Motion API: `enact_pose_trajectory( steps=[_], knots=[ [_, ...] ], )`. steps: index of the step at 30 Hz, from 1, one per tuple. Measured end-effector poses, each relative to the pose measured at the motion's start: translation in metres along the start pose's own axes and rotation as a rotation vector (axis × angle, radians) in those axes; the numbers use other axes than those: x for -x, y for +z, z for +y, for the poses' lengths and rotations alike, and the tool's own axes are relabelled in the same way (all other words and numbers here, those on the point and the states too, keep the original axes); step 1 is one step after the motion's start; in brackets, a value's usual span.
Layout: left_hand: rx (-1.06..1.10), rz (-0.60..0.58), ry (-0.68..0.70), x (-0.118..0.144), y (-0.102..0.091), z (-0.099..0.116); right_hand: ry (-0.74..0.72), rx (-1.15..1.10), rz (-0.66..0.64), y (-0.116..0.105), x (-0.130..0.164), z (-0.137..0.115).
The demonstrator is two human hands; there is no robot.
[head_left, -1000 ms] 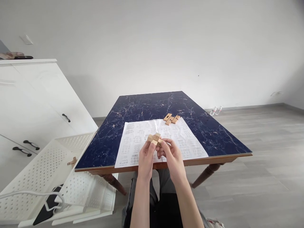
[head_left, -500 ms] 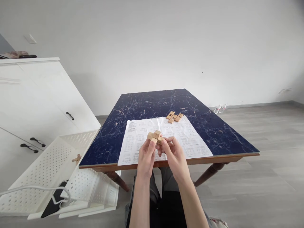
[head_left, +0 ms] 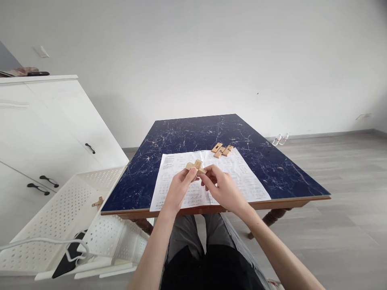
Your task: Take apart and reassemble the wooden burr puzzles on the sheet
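Observation:
A wooden burr puzzle (head_left: 197, 165), made of crossing pale blocks, is held above a printed instruction sheet (head_left: 169, 177). My left hand (head_left: 180, 187) grips its left and near side, thumb pressed on top. On the other side, my right hand (head_left: 222, 185) pinches the block that points right, its fingers bent beneath. The fingertips under the puzzle are partly hidden. Beyond my hands, three loose wooden puzzle pieces (head_left: 222, 150) with notches or holes lie at the sheet's far right corner.
The blue marbled table (head_left: 187, 133) has a wooden edge. On the left are a white perforated rack (head_left: 54, 205) with a small wooden piece (head_left: 97, 202) in it, a white cable (head_left: 39, 240) and a white cabinet (head_left: 60, 121). Clear bottles (head_left: 280, 139) stand on the floor at right.
Both hands have moved slightly away from me and up with the puzzle. It has turned a little, and my elbows have spread wider. The loose pieces stay put.

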State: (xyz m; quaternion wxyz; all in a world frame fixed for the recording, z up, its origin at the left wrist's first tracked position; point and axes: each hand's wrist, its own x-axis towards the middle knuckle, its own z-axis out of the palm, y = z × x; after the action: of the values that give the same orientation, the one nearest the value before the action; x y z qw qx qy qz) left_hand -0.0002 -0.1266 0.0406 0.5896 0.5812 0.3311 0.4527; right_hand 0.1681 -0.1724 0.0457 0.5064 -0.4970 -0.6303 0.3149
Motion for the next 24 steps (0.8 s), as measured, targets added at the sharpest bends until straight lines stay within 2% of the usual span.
enact_pose_trajectory(
  steps=[4,9,18,21,24],
  knots=[
    [-0.096,0.008,-0.037,-0.009,-0.002,-0.008,0.033,0.056,-0.065,-0.002,-0.010,0.015],
    [-0.108,0.016,-0.040,-0.008,-0.003,-0.027,-0.012,0.189,-0.086,0.001,-0.012,0.030],
    [-0.118,0.024,-0.019,-0.006,-0.008,-0.033,-0.103,0.587,0.032,0.012,-0.002,0.033],
    [-0.109,0.037,-0.011,-0.006,-0.007,-0.035,-0.176,0.737,0.115,0.016,0.000,0.035],
    [-0.085,0.046,-0.015,-0.006,-0.006,-0.035,-0.246,0.791,0.179,0.017,-0.002,0.033]
  ],
)
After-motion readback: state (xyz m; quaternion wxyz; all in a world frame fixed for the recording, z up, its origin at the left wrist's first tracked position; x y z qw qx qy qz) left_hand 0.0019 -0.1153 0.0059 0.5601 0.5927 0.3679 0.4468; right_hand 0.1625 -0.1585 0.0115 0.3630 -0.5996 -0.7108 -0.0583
